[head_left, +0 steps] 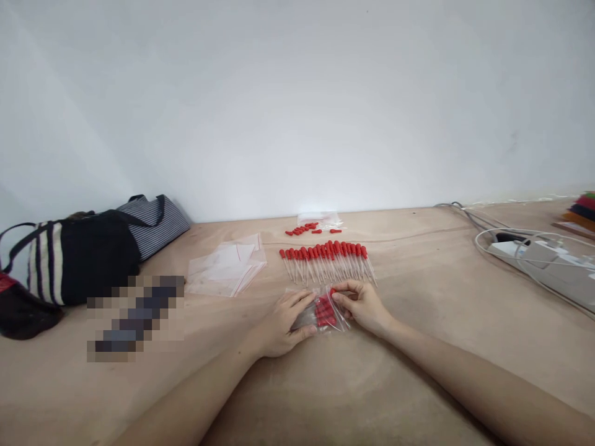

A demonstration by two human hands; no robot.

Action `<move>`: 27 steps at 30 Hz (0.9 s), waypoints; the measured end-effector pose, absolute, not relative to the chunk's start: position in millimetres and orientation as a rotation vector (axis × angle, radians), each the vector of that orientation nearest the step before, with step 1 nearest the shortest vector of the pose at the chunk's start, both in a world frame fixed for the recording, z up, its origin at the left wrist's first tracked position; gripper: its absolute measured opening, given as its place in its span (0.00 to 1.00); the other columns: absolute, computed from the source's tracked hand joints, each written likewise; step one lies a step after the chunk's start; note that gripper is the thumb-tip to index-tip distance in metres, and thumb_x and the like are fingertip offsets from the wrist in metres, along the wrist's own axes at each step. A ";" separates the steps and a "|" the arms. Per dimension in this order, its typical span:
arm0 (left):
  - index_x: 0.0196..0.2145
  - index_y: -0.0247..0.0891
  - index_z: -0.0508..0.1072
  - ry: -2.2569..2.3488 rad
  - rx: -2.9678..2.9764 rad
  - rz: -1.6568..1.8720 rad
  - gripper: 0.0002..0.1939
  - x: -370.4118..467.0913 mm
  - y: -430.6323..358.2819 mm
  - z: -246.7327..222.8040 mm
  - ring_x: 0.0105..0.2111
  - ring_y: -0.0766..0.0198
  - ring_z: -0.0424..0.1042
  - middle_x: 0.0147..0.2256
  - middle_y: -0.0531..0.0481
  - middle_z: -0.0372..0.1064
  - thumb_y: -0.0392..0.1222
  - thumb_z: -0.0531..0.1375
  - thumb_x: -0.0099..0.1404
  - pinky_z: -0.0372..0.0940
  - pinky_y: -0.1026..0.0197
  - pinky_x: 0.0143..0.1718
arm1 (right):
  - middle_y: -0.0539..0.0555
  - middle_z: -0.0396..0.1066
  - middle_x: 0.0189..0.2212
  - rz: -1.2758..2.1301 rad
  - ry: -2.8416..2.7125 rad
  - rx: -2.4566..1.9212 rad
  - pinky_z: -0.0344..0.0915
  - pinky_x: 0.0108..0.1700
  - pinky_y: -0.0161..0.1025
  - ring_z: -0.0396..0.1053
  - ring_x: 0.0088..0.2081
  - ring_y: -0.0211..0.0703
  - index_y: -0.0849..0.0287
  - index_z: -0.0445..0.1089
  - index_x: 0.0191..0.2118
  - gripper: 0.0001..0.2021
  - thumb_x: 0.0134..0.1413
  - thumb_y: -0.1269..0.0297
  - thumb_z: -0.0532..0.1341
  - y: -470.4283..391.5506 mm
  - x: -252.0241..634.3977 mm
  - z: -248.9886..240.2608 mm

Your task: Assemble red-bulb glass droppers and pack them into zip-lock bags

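Observation:
A clear zip bag [341,320] lies flat near the front of the table, with several red-topped droppers [325,311] inside. My left hand [286,322] rests on its left part, thumb and fingers spread apart. At the bag's right end, my right hand [362,305] has its thumb and forefinger pinched at the opening, by a red tip. Whether the fingers grip the tip or the bag's edge is too small to tell. Just behind the bag, a row of red-topped droppers [325,260] lies side by side.
Flat clear bags [227,266] are stacked at the left. Loose red caps [302,229] lie behind the row beside another clear bag [320,218]. A black bag [97,257] stands far left. White power strips [543,263] with cables are at the right. A blurred patch covers something at left.

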State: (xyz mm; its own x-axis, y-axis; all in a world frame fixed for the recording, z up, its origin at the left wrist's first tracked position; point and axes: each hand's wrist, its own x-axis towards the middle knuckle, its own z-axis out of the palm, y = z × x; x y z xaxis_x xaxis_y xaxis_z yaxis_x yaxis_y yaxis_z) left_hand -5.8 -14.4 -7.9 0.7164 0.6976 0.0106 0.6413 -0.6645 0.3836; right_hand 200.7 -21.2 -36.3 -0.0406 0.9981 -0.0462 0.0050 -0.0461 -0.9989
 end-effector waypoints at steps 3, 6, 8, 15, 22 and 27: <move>0.59 0.37 0.47 1.048 2.572 0.211 0.32 -5.4 -14.2 -7.6 0.57 0.54 0.47 0.58 0.41 0.47 0.52 0.49 0.61 0.46 0.48 0.56 | 0.49 0.70 0.25 1.276 -1.261 -1.176 0.59 0.20 0.29 0.63 0.20 0.30 0.60 0.68 0.30 0.13 0.35 0.59 0.65 -20.0 199.2 -34.9; 0.58 0.36 0.47 1.044 2.574 0.199 0.32 -4.9 -14.0 -6.7 0.57 0.53 0.47 0.58 0.40 0.47 0.53 0.49 0.61 0.46 0.47 0.55 | 0.49 0.70 0.25 1.299 -1.281 -1.174 0.59 0.20 0.29 0.64 0.21 0.31 0.61 0.67 0.26 0.12 0.33 0.61 0.66 -19.5 200.0 -31.0; 0.58 0.36 0.48 1.035 2.579 0.210 0.32 -4.9 -13.6 -7.0 0.57 0.53 0.47 0.58 0.40 0.47 0.53 0.49 0.61 0.46 0.47 0.55 | 0.47 0.68 0.19 1.315 -1.310 -1.235 0.55 0.16 0.28 0.60 0.16 0.29 0.61 0.66 0.25 0.13 0.31 0.61 0.66 -18.7 200.2 -29.4; 0.59 0.37 0.46 0.869 2.603 0.309 0.32 -5.3 -12.6 -11.1 0.57 0.56 0.49 0.57 0.42 0.49 0.51 0.50 0.61 0.47 0.49 0.56 | 0.49 0.67 0.16 1.198 -1.150 -1.281 0.56 0.15 0.30 0.60 0.15 0.31 0.63 0.67 0.20 0.14 0.28 0.57 0.67 -11.5 195.8 -38.8; 0.58 0.43 0.47 0.976 2.664 0.302 0.29 -5.0 -12.5 -11.4 0.59 0.53 0.40 0.60 0.44 0.41 0.52 0.49 0.62 0.41 0.44 0.56 | 0.42 0.61 0.14 1.125 -1.399 -1.227 0.57 0.18 0.30 0.58 0.15 0.30 0.61 0.66 0.38 0.23 0.31 0.58 0.67 -3.9 208.9 -42.0; 0.57 0.41 0.52 1.106 2.643 0.238 0.29 -8.2 -8.7 -14.7 0.59 0.49 0.37 0.59 0.42 0.42 0.55 0.49 0.61 0.36 0.40 0.56 | 0.43 0.60 0.15 1.425 -1.615 -1.154 0.56 0.18 0.29 0.57 0.16 0.28 0.64 0.70 0.37 0.21 0.36 0.54 0.65 -4.3 226.7 -32.9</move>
